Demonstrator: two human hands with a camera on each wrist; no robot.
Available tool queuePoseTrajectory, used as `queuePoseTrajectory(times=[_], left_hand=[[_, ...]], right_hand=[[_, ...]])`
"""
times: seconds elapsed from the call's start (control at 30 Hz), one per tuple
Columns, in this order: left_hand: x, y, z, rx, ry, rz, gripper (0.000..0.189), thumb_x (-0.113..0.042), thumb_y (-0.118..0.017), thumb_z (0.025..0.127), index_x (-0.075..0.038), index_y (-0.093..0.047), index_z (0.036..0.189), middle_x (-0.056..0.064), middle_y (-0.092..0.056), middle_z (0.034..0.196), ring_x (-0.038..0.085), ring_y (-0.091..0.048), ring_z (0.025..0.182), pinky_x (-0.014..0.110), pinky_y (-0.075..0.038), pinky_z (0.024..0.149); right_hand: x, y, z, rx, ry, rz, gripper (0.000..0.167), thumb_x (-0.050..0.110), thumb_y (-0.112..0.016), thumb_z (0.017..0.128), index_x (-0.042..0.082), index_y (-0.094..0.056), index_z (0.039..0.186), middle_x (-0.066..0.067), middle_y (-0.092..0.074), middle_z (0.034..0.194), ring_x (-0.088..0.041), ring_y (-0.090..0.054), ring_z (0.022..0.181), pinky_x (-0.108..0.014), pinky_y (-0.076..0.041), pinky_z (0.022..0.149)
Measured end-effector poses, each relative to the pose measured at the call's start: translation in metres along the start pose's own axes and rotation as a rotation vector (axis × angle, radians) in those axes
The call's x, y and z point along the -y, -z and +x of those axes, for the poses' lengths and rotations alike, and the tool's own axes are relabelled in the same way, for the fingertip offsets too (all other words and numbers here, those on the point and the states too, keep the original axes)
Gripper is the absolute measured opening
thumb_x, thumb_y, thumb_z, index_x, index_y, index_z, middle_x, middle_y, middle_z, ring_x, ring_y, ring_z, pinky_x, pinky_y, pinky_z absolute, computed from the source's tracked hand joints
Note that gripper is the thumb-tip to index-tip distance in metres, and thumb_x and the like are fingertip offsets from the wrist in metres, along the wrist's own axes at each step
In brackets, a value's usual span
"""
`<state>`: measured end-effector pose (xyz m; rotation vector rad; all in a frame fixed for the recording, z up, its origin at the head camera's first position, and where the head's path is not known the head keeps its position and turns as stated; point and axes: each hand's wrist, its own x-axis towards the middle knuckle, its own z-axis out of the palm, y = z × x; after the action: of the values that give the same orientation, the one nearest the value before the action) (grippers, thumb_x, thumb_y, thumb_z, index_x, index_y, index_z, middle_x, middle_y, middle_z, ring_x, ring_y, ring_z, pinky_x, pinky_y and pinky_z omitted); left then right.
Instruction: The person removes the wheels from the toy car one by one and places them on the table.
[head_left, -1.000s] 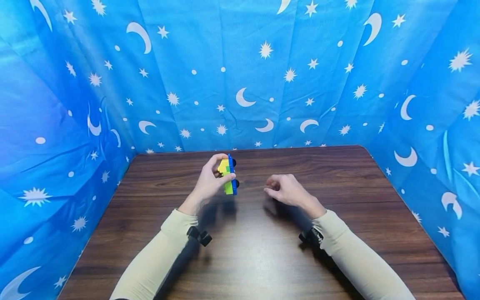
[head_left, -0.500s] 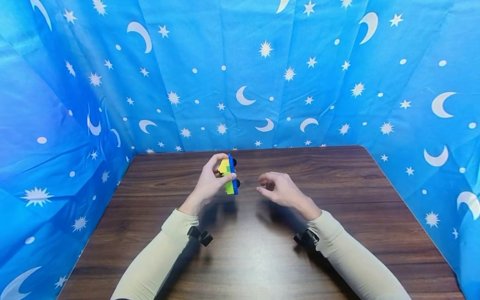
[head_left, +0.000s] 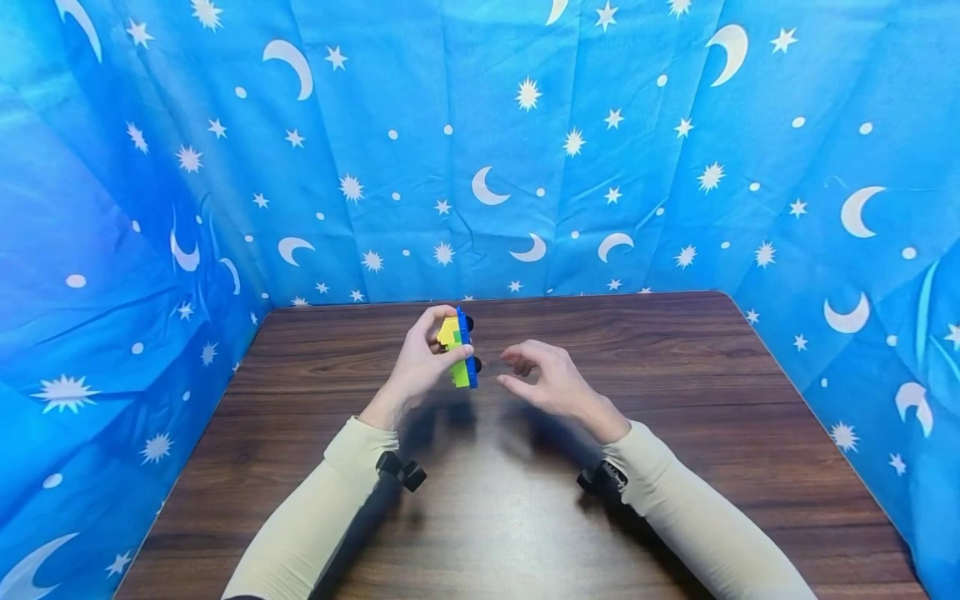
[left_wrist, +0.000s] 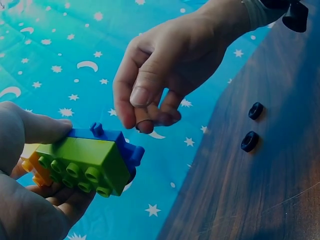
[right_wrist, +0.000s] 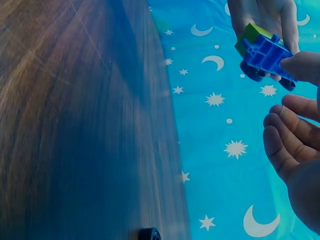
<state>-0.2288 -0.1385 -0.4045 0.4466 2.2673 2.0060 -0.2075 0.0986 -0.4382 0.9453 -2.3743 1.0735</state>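
Observation:
My left hand (head_left: 411, 365) grips a toy car (head_left: 460, 375) of building bricks above the table, thumb on one side and fingers on the other. The car is tipped on end in the head view, its blue base facing right. Green and yellow bricks sit on that base (right_wrist: 270, 54); two black wheels (right_wrist: 251, 71) show along one edge. To the right of the car, my right hand (head_left: 553, 379) hovers a short gap away, its fingers loosely bent with nothing seen between them. Two loose black wheels (left_wrist: 249, 141) lie on the table in the left wrist view.
The brown wood-grain table (head_left: 525, 517) spreads beneath both hands. A blue cloth (head_left: 420, 167) with white moons and stars hangs behind it and along both sides. Black wrist devices (head_left: 401, 472) sit at the sleeve cuffs.
My right hand has moved left toward the car, and its thumb and fingers have spread a little. The left hand and the car have stayed almost still.

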Motion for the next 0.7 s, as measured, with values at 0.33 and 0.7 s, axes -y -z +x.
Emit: queuePoseTrajectory(times=[0.33, 0.7], left_hand=[[-0.002, -0.002, 0.002, -0.002, -0.012, -0.012, 0.053, -0.007, -0.074, 0.085, -0.018, -0.047, 0.129, 0.015, -0.059, 0.116, 0.025, -0.061, 0.094, 0.035, -0.056, 0.077], [-0.004, -0.004, 0.003, 0.000, -0.016, -0.032, 0.052, -0.006, -0.073, 0.085, -0.018, -0.046, 0.128, 0.017, -0.060, 0.116, 0.026, -0.062, 0.095, 0.035, -0.056, 0.076]], right_hand=[[0.004, -0.009, 0.005, 0.005, 0.043, 0.047, 0.034, 0.025, -0.076, 0.083, 0.010, -0.066, 0.112, 0.000, -0.067, 0.094, -0.013, -0.063, 0.078, -0.031, -0.057, 0.070], [0.008, -0.016, 0.009, -0.006, 0.029, 0.080, 0.034, 0.025, -0.077, 0.082, 0.005, -0.067, 0.108, -0.005, -0.070, 0.094, -0.015, -0.065, 0.076, -0.031, -0.057, 0.068]])
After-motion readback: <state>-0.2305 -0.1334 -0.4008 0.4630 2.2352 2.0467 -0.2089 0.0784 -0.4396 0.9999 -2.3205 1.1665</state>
